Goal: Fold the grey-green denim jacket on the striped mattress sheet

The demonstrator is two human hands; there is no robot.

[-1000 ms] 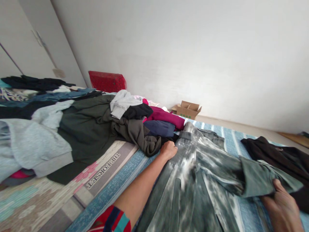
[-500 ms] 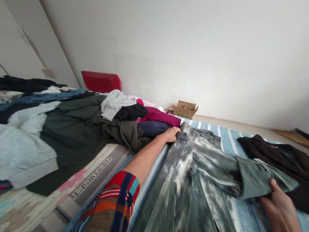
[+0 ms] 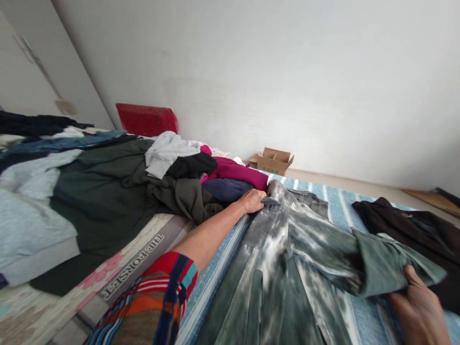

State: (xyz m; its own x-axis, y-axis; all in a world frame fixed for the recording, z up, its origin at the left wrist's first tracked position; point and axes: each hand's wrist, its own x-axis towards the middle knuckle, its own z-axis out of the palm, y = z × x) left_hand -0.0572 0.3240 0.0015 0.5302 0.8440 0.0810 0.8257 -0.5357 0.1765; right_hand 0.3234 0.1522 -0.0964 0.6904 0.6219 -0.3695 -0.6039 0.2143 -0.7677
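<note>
A grey-green and white tie-dye denim jacket (image 3: 273,254) lies spread in front of me, its lower part running out of the picture at the bottom. My left hand (image 3: 252,200) pinches its upper edge near the collar, fingertips partly hidden by the cloth. At the right, my right hand (image 3: 419,302) grips the end of a sleeve (image 3: 381,263), thumb on top and fingers underneath out of sight. The sleeve stretches sideways from the jacket's body.
A blue striped sheet (image 3: 339,206) lies under the jacket. Heaped clothes (image 3: 108,187) cover the left side, with a maroon garment (image 3: 237,171) near my left hand. A dark brown garment (image 3: 427,235) lies at right. By the wall stand a cardboard box (image 3: 273,162) and a red case (image 3: 145,120).
The view has shifted slightly to the right. Both hands keep their hold, and the jacket's edge at my left hand has folded up a little.
</note>
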